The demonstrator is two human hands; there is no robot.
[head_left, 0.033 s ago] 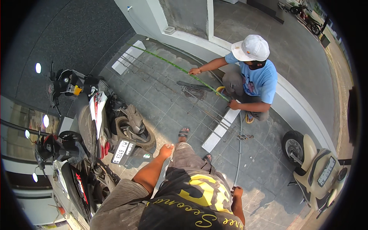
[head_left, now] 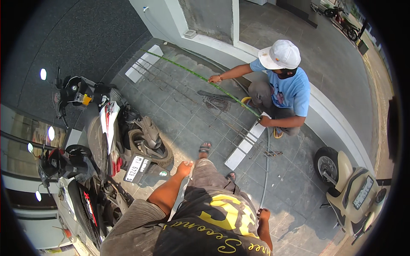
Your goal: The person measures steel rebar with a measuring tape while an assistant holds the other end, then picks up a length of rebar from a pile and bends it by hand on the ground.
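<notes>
My left hand, fingers closed round something I cannot make out, is beside my leg near the parked motorbike's rear. My right hand hangs by my right side, fingers curled; its contents are hidden. In front of me, a crouching co-worker in a white cap and light blue shirt holds a green tape measure stretched in both hands over long steel rods. The rods lie across two white blocks, one far left, one near the co-worker.
Two motorbikes stand close on my left, and a cream scooter on my right. A grey hose runs over the tiled floor. A low step wall lies behind the co-worker, with another motorbike beyond.
The co-worker's upper hand has shifted slightly left and the lower hand slightly right along the tape, with the body leaning a little right. My hands are almost unchanged.
</notes>
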